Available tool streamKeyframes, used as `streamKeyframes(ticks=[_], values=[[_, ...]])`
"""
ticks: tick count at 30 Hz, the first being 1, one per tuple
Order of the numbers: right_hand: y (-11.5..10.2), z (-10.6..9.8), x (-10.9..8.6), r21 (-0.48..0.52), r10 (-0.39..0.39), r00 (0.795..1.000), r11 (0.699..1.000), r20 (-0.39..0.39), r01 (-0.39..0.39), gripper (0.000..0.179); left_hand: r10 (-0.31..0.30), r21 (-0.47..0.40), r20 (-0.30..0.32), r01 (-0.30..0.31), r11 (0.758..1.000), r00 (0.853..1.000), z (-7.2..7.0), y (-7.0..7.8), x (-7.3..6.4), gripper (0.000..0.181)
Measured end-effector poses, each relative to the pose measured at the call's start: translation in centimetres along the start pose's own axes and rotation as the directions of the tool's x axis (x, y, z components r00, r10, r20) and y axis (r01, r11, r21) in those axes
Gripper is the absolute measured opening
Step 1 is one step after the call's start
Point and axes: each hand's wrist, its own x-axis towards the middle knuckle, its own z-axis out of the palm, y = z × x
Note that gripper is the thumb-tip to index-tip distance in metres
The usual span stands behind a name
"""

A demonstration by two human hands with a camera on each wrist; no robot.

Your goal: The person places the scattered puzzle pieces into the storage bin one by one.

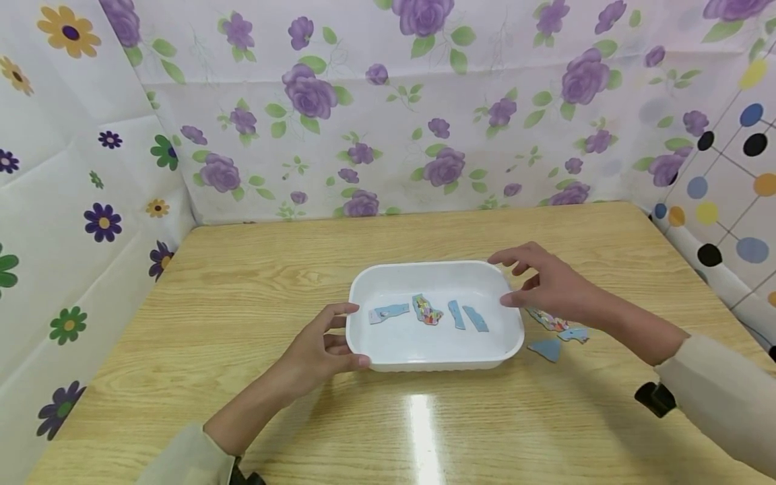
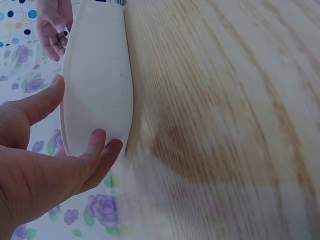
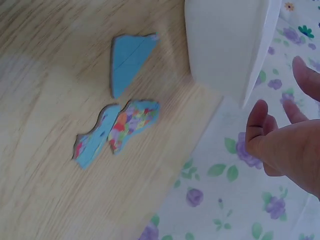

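A white plastic tray (image 1: 436,353) stands on the wooden table, with several puzzle pieces (image 1: 427,310) lying apart in a row on its bottom. My left hand (image 1: 318,347) holds the tray's left end, thumb at the rim and fingers against the outer wall, as the left wrist view also shows. At the tray's right end hovers my right hand (image 1: 548,283), fingers spread and loosely bent, with nothing in its grasp. In the right wrist view that hand (image 3: 287,135) stands a little apart from the tray wall (image 3: 225,45).
On the table right of the tray lie a blue triangular piece (image 3: 130,60), a multicoloured piece (image 3: 132,122) and a narrow light-blue piece (image 3: 95,137). A flowered cloth (image 1: 376,121) hangs behind the table (image 1: 242,283), with patterned sheets at both sides.
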Motion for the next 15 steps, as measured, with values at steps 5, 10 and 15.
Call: streamKeyframes(ticks=[5,10,15], values=[[1.2,-1.0,-1.0,-0.061,-0.018,0.999,0.998,-0.041,0.015,0.056,0.004,0.0,0.0,-0.004,1.0,1.0,0.0,0.0,0.1,0.085],[2.3,-1.7,-1.9,-0.089,-0.005,0.998,0.996,-0.055,0.0,0.054,0.003,0.002,-0.003,-0.003,1.0,1.0,0.0,0.0,0.0,0.085],[2.9,-2.0,-2.2,-0.101,0.0,0.998,0.995,-0.06,-0.006,0.053,0.004,0.006,0.001,-0.004,1.0,1.0,0.0,0.0,0.1,0.085]])
